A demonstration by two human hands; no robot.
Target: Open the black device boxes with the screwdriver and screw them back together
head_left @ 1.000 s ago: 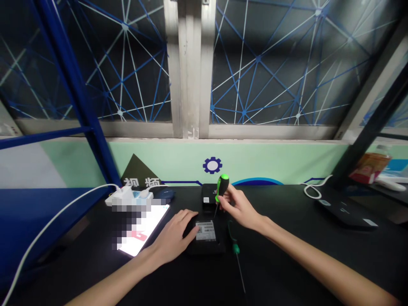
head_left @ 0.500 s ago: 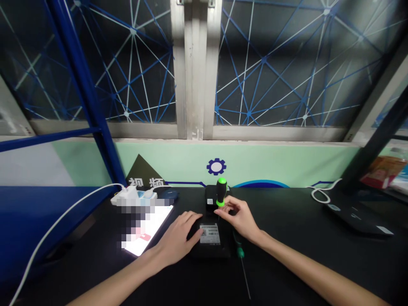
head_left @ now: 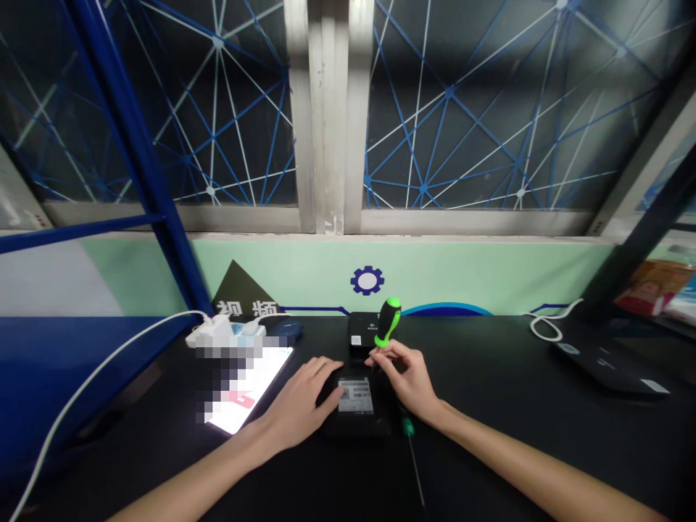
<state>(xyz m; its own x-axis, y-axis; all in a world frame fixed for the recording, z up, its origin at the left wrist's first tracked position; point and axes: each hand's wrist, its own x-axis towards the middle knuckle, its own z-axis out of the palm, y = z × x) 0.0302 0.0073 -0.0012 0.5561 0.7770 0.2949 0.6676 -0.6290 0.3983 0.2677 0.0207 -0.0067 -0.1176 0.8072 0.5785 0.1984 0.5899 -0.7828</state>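
Observation:
My right hand [head_left: 409, 378] pinches a screwdriver [head_left: 388, 322] with a black and bright green handle, just below the handle. The screwdriver leans to the right, and its tip is hard to make out over the far right part of a black box-shaped device [head_left: 356, 425]. A white printed label [head_left: 355, 396] is on the device's upper face. My left hand [head_left: 304, 397] lies on the device's left side with its fingers stretched out, thumb at the label's edge. Beside the device on the right lies a second screwdriver [head_left: 407, 426] with a dark green handle and long shaft, partly hidden by my right hand.
Behind the device stands another small black box [head_left: 363, 330]. A lit phone [head_left: 253, 395], a white power strip [head_left: 225, 333] and a dark mouse [head_left: 288, 330] are on the left. A flat black device [head_left: 606, 368] and a white cable [head_left: 545, 331] lie at the right.
The screwdriver in my right hand has gone from nearly upright to leaning right. My left hand stays on the device. The whole view has shifted slightly.

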